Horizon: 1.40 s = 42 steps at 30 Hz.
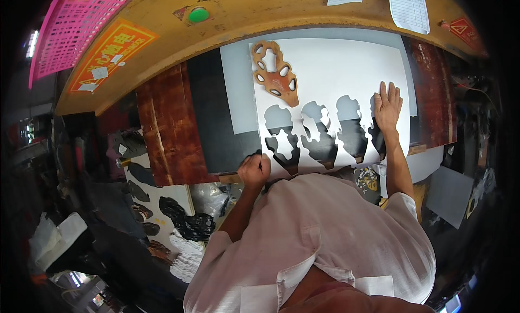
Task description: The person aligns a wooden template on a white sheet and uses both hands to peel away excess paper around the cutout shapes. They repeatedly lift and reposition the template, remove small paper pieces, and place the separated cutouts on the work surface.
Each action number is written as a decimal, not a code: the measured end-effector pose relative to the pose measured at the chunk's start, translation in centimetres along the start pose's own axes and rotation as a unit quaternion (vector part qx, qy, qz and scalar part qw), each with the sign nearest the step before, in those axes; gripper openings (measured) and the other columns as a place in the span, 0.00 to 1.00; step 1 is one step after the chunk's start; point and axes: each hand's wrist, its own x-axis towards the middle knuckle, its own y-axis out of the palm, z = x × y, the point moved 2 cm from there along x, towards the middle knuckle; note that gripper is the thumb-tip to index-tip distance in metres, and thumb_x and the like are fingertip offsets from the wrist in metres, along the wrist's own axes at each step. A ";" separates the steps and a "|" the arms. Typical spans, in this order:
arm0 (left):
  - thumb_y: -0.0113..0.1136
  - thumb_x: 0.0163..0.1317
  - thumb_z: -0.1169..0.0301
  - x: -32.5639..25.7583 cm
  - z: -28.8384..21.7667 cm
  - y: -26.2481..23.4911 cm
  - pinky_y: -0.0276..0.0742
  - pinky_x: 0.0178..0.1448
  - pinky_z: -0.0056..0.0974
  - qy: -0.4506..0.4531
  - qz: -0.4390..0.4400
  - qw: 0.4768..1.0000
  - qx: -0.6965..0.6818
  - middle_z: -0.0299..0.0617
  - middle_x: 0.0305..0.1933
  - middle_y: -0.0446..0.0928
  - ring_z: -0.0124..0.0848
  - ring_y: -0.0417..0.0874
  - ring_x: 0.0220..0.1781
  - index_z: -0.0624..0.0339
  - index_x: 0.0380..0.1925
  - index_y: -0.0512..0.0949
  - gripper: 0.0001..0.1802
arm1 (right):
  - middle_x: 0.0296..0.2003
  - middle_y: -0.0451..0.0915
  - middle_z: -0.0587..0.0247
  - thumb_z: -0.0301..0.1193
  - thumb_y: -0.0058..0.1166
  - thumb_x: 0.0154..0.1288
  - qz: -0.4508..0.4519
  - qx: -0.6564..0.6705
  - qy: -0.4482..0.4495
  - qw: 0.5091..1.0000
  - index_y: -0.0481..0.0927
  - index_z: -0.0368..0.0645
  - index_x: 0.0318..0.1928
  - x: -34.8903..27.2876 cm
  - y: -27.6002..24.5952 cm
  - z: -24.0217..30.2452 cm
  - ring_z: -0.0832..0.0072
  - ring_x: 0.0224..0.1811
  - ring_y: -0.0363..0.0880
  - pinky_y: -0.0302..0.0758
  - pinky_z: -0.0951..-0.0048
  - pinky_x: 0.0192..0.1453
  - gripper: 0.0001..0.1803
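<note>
A large white sheet (346,63) lies on the press bed, with a row of shoe-upper-like shapes cut out along its near side. Through these holes the black board (317,150) and a light grey pad (238,96) show. At the sheet's far left corner stands an orange-brown cutting die (281,84) with several oval openings. My left hand (254,170) is closed at the near left corner of the sheet, its fingertips partly hidden. My right hand (388,107) rests flat on the sheet's right side, fingers stretched out beside the last cut-out.
A yellow press beam (281,14) with a green button (199,15) spans the far side. At upper left hangs a pink plastic basket (76,28). Reddish-brown boards (172,126) flank the bed. Below left lie a black plastic bag (187,220) and dark cut pieces.
</note>
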 end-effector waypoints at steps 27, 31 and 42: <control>0.69 0.59 0.68 1.6 1.6 -0.7 0.71 0.32 0.49 0.090 0.100 0.989 -0.061 0.43 0.25 0.72 0.47 0.76 0.28 0.58 0.17 0.71 0.17 | 0.40 0.89 0.64 0.33 0.68 0.67 0.014 0.377 0.295 0.878 0.89 0.33 0.52 2.5 1.1 -16.1 0.78 0.40 0.83 0.80 0.74 0.49 0.18; 0.71 0.62 0.62 1.7 1.1 -0.1 0.70 0.31 0.50 0.062 0.065 0.996 -0.014 0.42 0.23 0.70 0.47 0.76 0.27 0.56 0.15 0.67 0.24 | 0.44 0.89 0.60 0.35 0.67 0.70 -0.028 0.323 0.285 0.902 0.87 0.32 0.54 2.0 1.5 -15.6 0.75 0.45 0.84 0.80 0.72 0.53 0.19; 0.64 0.72 0.67 3.3 3.8 0.1 0.79 0.51 0.44 -0.067 -0.076 0.985 -0.140 0.52 0.44 0.79 0.46 0.83 0.45 0.68 0.44 0.78 0.12 | 0.58 0.86 0.43 0.54 0.53 0.70 0.017 0.107 0.234 0.966 0.82 0.51 0.67 4.7 0.8 -17.1 0.45 0.63 0.83 0.77 0.52 0.68 0.33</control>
